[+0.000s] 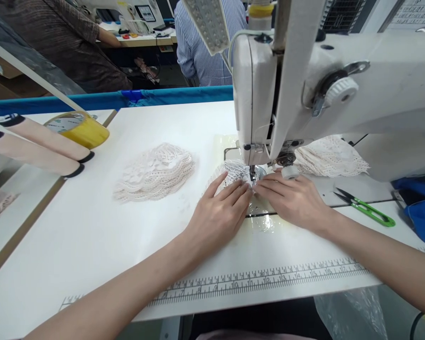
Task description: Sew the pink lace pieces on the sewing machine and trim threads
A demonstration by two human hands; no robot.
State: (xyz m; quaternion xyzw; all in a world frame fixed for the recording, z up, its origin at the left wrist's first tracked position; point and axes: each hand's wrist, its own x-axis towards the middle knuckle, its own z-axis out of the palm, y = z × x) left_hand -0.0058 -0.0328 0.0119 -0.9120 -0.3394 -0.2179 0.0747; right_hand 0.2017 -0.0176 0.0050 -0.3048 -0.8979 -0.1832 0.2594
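A piece of white lace (233, 168) lies under the presser foot (252, 174) of a white sewing machine (368, 89). My left hand (221, 208) rests flat on the lace just left of the foot, thumb spread from the fingers. On the other side, my right hand (292, 196) has its fingers stretched toward the foot, their tips at the lace edge. A stack of lace pieces (156, 172) lies to the left on the white table. More lace (335, 156) sits behind the right hand, beneath the machine arm.
Green thread snips (370, 210) lie right of my right hand. A yellow tape roll (80, 130) and two pale rollers (35, 153) with black ends are at the left. A printed ruler (233, 285) runs along the front edge. Two people (210, 42) are beyond the blue-edged table.
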